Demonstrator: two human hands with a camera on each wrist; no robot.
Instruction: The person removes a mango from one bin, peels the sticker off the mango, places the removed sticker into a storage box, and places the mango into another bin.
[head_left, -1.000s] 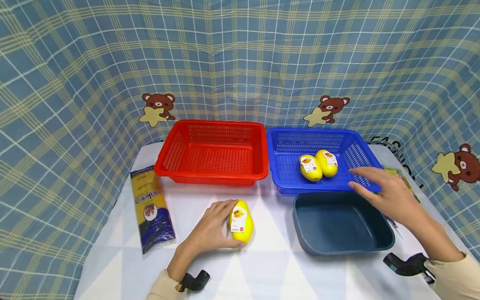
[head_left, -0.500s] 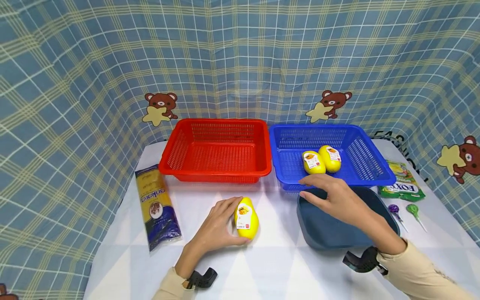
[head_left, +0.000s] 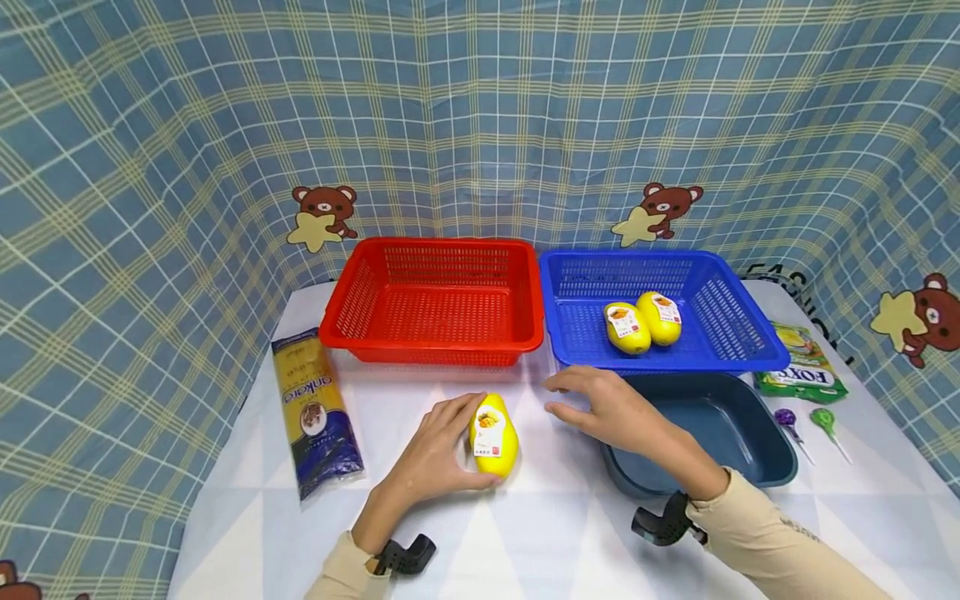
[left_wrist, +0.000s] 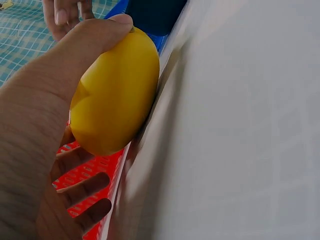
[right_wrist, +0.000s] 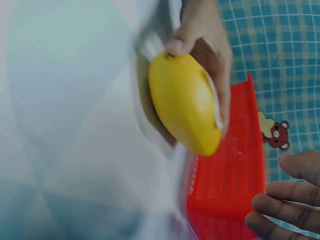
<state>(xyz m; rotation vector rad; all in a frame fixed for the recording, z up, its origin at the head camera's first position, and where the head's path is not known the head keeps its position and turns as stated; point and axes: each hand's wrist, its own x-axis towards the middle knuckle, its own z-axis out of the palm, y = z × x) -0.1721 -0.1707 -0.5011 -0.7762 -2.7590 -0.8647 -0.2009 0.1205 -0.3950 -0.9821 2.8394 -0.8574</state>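
My left hand [head_left: 435,454] holds a yellow mango [head_left: 494,437] by its two ends, thumb at the near end and fingertips at the far one. A white label with a fruit picture faces up on it. In the left wrist view the thumb presses the end of the mango [left_wrist: 120,92], close over the white tabletop. My right hand [head_left: 611,412], fingers spread and holding nothing, hovers between that mango and the dark blue tub [head_left: 720,433]. Two more labelled mangoes [head_left: 643,322] lie side by side in the blue basket [head_left: 727,312].
A red basket [head_left: 431,354] stands at the back, left of the blue one. On the left lies an Ankara packet [head_left: 315,412]. Far right are a green Fox's bag [head_left: 801,367], a purple lollipop [head_left: 786,419] and a green lollipop [head_left: 823,418]. Plaid cloth [head_left: 480,125] walls the back.
My right hand has moved left, from beside the blue basket across the dark tub toward the held mango. The left hand keeps its hold. The view has shifted slightly.
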